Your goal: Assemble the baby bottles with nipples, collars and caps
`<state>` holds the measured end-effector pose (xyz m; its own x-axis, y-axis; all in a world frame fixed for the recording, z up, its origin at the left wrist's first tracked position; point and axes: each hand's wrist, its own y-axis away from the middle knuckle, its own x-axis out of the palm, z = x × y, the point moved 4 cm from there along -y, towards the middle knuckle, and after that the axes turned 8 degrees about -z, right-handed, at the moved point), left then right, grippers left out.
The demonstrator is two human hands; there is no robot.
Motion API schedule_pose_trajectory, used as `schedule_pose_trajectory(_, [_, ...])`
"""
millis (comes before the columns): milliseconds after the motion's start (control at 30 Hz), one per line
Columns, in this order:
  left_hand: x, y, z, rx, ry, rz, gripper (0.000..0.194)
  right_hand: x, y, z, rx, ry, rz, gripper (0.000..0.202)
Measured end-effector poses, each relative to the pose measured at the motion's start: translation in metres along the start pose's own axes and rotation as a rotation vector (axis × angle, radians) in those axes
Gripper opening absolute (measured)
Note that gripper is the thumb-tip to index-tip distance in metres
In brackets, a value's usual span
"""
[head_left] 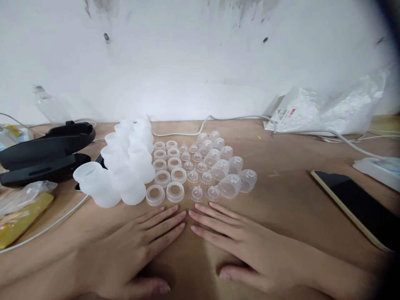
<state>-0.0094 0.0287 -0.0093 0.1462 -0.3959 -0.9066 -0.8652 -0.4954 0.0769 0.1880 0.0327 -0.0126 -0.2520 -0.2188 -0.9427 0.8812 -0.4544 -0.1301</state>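
Note:
My left hand [140,241] lies flat on the brown table, fingers stretched out, holding nothing. Opposite it, my right hand [240,241] also rests flat, with its fingertips close to those of the left. Just beyond the fingertips stand two rows of translucent screw rings [155,203]. To their right are two rows of clear bottle nipples [196,193], then two rows of clear dome caps [229,186]. Left of the rings, several frosted white baby bottles [133,185] stand upright without tops, also in two rows.
A black headset-like device [43,154] and a yellow plastic packet [25,216] lie at the left, near a clear bottle [48,104]. At the right are a phone [356,208], a white power strip [379,168] and white plastic bags [325,108]. A cable [206,121] runs along the wall.

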Motion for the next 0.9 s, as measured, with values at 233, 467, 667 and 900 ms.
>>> schedule_pose_trajectory(233, [0.002,0.004,0.000,0.072,-0.138,-0.083,0.073,-0.001,-0.002,0.000,-0.073,0.117,-0.052,0.058])
schedule_pose_trajectory(467, [-0.010,-0.008,-0.007,0.083,-0.634,-0.597,0.034,-0.009,0.001,-0.022,0.515,0.115,-0.585,0.043])
schedule_pose_trajectory(667, [-0.007,-0.027,-0.006,-0.008,-0.803,-0.604,0.028,-0.006,-0.006,-0.039,0.735,0.064,-0.460,0.042])
schedule_pose_trajectory(900, [-0.003,-0.025,-0.004,-0.041,-0.700,-0.704,0.031,-0.006,-0.003,-0.037,0.678,0.067,-0.543,0.023])
